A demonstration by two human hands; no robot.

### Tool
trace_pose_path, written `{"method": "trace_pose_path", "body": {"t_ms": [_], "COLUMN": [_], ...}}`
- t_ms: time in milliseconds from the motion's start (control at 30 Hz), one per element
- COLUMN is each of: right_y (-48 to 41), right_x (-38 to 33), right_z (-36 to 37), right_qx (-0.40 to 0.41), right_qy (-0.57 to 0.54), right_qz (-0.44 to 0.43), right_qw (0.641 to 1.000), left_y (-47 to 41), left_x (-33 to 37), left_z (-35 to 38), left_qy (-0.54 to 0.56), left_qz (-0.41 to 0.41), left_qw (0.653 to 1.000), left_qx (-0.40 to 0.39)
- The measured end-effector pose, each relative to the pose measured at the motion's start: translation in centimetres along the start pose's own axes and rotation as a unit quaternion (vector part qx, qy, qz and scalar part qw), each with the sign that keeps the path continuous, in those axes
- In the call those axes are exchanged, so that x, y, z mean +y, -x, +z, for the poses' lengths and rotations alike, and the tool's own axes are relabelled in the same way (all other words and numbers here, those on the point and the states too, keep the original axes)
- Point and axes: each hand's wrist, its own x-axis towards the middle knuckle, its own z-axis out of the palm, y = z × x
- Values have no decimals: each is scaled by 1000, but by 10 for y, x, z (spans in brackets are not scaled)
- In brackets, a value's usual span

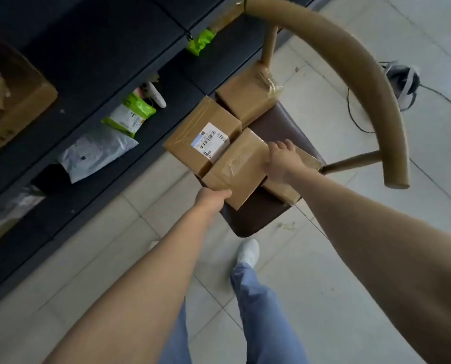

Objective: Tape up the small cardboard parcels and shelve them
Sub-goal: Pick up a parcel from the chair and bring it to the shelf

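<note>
Over the chair seat [255,219], a plain brown taped box [238,169], clear tape wrinkled across its top, is held in both hands. The left hand [211,199] clamps its near corner and the right hand [282,160] curls over its far edge, most fingertips hidden. The lower box [284,193] is mostly covered.

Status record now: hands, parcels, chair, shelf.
left hand: grips near corner of held parcel
right hand: grips its far edge
held parcel: taped, at front of chair; lifted or resting, unclear
labelled parcel: taped, touching held parcel, on the side toward the shelf
rear parcel: taped, by chair back
fourth parcel: partly hidden under right hand
shelf: holds mailers
</note>
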Motion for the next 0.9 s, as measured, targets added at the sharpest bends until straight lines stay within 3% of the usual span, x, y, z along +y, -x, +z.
{"method": "trace_pose_path", "body": {"t_ms": [267,633,900], "right_y": [-25,17,73], "right_x": [-3,-27,-79], "right_z": [8,-52,-117], "right_qx": [-22,43,86], "right_qy": [43,-51,-109], "right_qz": [44,7,-7], "right_qw": [998,998,990], "left_y": [-26,50,119], "left_x": [-1,32,80], "left_z": [11,-15,-84], "left_qy": [215,173,152], "left_qz": [-83,-91,26], "left_qw": [972,980,988], "left_qx": [-36,-46,-26]}}
